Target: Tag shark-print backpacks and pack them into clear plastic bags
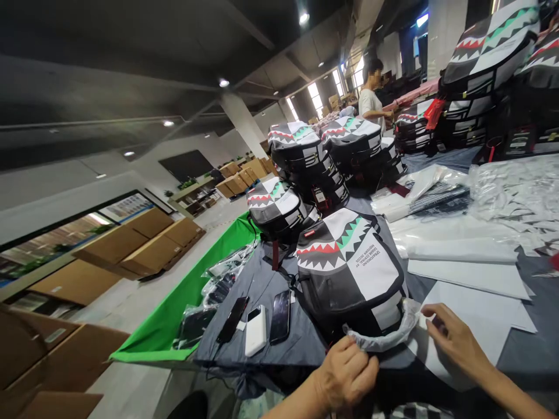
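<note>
A black, grey and white backpack (325, 285) with a shark-teeth print lies at the table's near edge, its base towards me. A clear plastic bag (384, 340) is gathered around its near end. My left hand (347, 372) is closed, pinching the bag's left edge below the backpack. At the right, my right hand (454, 337) pinches the bag's other edge between thumb and fingers. The bag's mouth stretches in a curve from one hand to the other. Most of the backpack stands outside the plastic.
Two phones (280, 317) and a white power bank (255, 330) lie left of the backpack. Stacked backpacks (301, 157) stand behind. Plastic bags (454, 235) and white sheets (471, 278) lie right. A green-lined bin (174, 314) adjoins the table; a person (371, 102) stands far back.
</note>
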Demonstrator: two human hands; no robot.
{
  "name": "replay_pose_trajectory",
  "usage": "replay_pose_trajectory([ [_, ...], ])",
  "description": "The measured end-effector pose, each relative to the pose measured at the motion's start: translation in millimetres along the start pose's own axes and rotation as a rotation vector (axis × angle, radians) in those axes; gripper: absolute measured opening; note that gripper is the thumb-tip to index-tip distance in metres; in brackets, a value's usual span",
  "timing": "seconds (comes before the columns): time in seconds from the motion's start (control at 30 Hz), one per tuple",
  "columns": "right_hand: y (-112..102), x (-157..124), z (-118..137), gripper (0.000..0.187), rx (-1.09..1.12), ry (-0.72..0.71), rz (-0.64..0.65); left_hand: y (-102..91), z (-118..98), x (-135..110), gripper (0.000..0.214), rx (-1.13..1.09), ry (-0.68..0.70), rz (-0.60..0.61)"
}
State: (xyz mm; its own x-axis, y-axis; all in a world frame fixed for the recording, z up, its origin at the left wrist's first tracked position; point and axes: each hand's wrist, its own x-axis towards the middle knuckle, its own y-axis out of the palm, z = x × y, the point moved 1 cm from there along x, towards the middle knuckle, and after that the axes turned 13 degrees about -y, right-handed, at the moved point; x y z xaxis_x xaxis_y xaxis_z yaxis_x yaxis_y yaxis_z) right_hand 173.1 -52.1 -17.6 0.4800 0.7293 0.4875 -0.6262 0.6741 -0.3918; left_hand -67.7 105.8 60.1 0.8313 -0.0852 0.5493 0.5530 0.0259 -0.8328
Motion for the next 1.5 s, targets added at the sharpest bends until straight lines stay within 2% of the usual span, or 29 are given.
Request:
replay_pose_trajectory([
  [0.07,2,3,8,0.045,0.310,0.347,-0.042,7.6,-10,25,0.021,-0.050,-0.286,0.104],
  [0.13,12,9,18,0.055,0.566,0.554,-0.050,19.2,-15,51,0.027,-0.114,-0.595,0.358],
  [0.17,18,12,23,0.057,0.665,0.610,-0.064,24.5,-15,62,0.032,-0.176,-0.699,0.508],
  [0.23,31,17,29,0.057,0.805,0.663,-0.146,31.3,-13,77,0.045,-0.372,-0.813,0.752],
  [0.27,37,18,31,0.057,0.851,0.669,-0.208,33.0,-11,81,0.050,-0.496,-0.843,0.830],
  [0.33,46,17,32,0.057,0.887,0.643,-0.310,35.0,-6,82,0.055,-0.736,-0.906,0.915],
  [0.4,54,14,30,0.056,0.781,0.586,-0.350,37.8,-2,77,0.055,-0.893,-0.985,0.940],
  [0.47,61,11,26,0.055,0.604,0.520,-0.362,42.1,0,72,0.053,-0.921,-1.029,0.906],
  [0.63,68,19,15,0.048,0.288,0.405,-0.361,44.2,-1,74,0.045,-0.770,-1.029,0.740],
  [0.7,59,25,11,0.044,0.207,0.342,-0.328,38.0,-4,76,0.038,-0.694,-1.006,0.700],
  [0.8,31,32,7,0.038,0.080,0.218,-0.287,29.9,-9,78,0.025,-0.553,-0.964,0.668],
  [0.83,21,33,8,0.035,-0.005,0.107,-0.271,29.9,-11,77,0.023,-0.510,-0.951,0.665],
  [0.9,5,37,14,0.025,-0.183,-0.256,-0.150,35.2,-15,75,0.020,-0.438,-0.908,0.662],
  [0.97,-2,41,23,0.021,-0.282,-0.661,0.097,44.2,-16,69,0.021,-0.369,-0.808,0.610],
  [1.03,-3,49,29,0.015,-0.283,-0.882,0.327,51.1,-10,58,0.023,-0.271,-0.625,0.515],
  [1.07,-3,54,32,0.012,-0.286,-0.924,0.407,52.3,-5,50,0.024,-0.204,-0.513,0.460],
  [1.13,-3,66,33,0.013,-0.316,-0.936,0.485,50.0,12,31,0.023,-0.035,-0.318,0.358],
  [1.2,-2,77,30,0.015,-0.356,-0.934,0.525,43.5,31,9,0.021,0.124,-0.222,0.277],
  [1.3,4,87,24,0.018,-0.413,-0.968,0.489,32.6,49,-15,0.020,0.250,-0.268,0.201],
  [1.37,9,90,20,0.020,-0.425,-1.006,0.461,24.8,48,-17,0.015,0.231,-0.336,0.180],
  [1.43,13,94,18,0.020,-0.406,-1.016,0.439,15.0,38,-6,0.038,0.120,-0.415,0.175],
  [1.5,14,98,16,0.017,-0.357,-0.985,0.438,6.1,27,19,0.065,-0.081,-0.528,0.191],
])
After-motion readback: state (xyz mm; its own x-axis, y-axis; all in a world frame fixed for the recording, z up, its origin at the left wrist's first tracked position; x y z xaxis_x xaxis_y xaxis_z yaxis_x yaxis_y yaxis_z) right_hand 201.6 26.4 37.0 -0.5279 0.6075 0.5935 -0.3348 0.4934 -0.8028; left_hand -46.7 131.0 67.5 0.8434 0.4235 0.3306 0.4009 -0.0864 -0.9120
